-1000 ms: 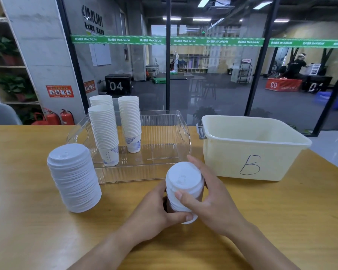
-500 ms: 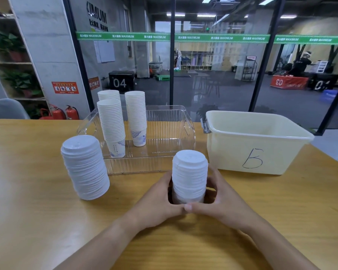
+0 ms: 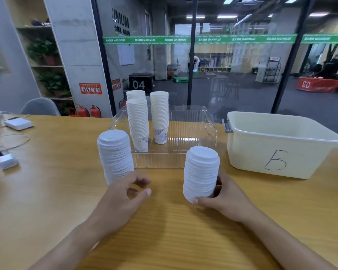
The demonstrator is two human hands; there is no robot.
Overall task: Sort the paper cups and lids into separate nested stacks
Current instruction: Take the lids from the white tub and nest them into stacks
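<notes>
Two stacks of white lids stand on the wooden table. The taller left lid stack stands free, leaning slightly. My right hand grips the base of the right lid stack, thumb in front, fingers behind. My left hand hovers at the foot of the left stack with fingers loosely curled and holds nothing. Three nested stacks of paper cups stand upright inside a clear plastic tray.
A cream bin marked "B" sits at the right of the table. Small white devices and cables lie at the far left edge. A glass wall runs behind the table.
My left hand has let go of the right lid stack and moved left toward the taller stack. The right hand alone now holds the right stack. The camera has shifted.
</notes>
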